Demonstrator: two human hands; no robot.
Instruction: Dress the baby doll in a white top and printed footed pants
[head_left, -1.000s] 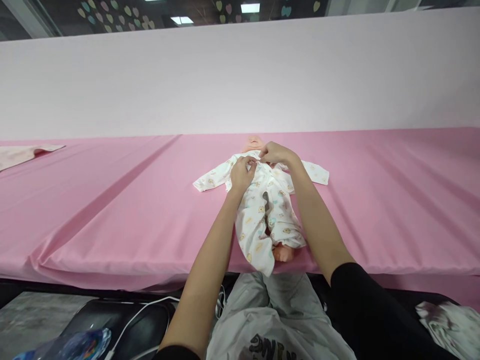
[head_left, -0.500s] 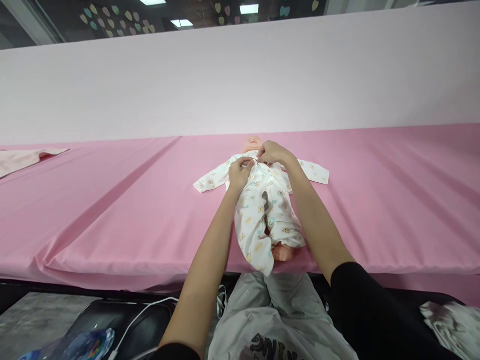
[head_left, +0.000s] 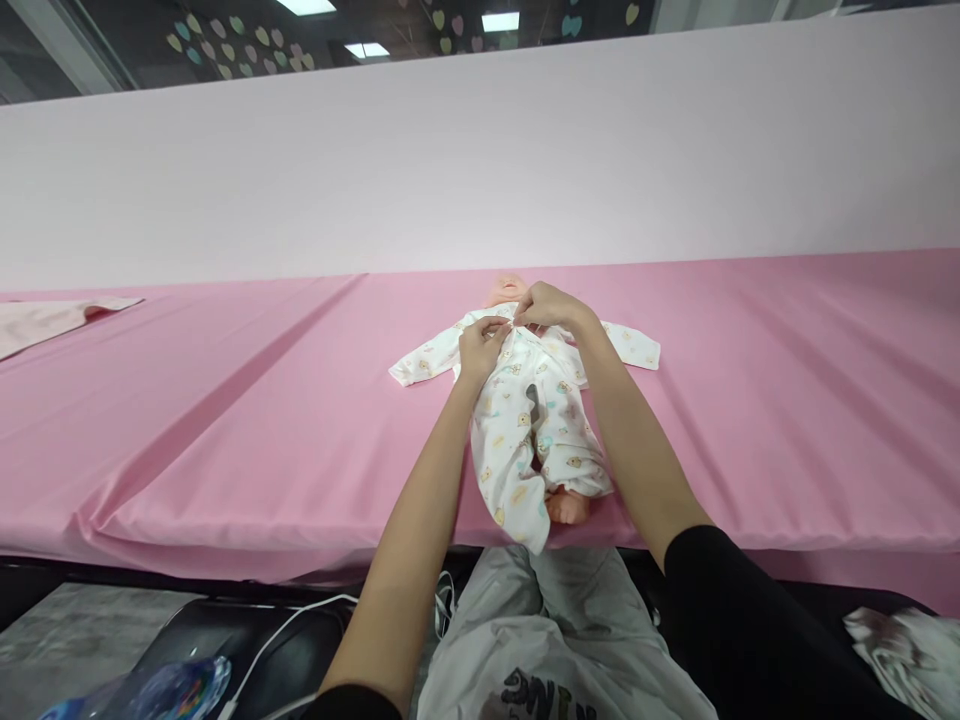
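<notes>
A baby doll (head_left: 508,289) lies on its back on the pink cover, dressed in a white patterned onesie (head_left: 510,420). Its sleeves spread to both sides; one bare foot (head_left: 568,506) shows past the right trouser leg, while the left leg hangs flat over the edge. At the chest, just below the doll's chin, my left hand (head_left: 482,347) pinches the front of the onesie. Close beside it, my right hand (head_left: 550,306) has its fingers bent down and pinching the same spot. Whatever fastener lies between the fingertips is too small to make out.
The pink cover (head_left: 247,420) runs along a white wall (head_left: 480,170). A pale pink cloth (head_left: 52,320) lies at far left. Below the edge are a black chair (head_left: 262,650) with a white cable (head_left: 285,640), a shiny blue item (head_left: 176,690) and a crumpled cloth (head_left: 911,655) at right.
Almost nothing differs. Both hands keep their pinch at the onesie's chest, and the whole view has shifted very slightly.
</notes>
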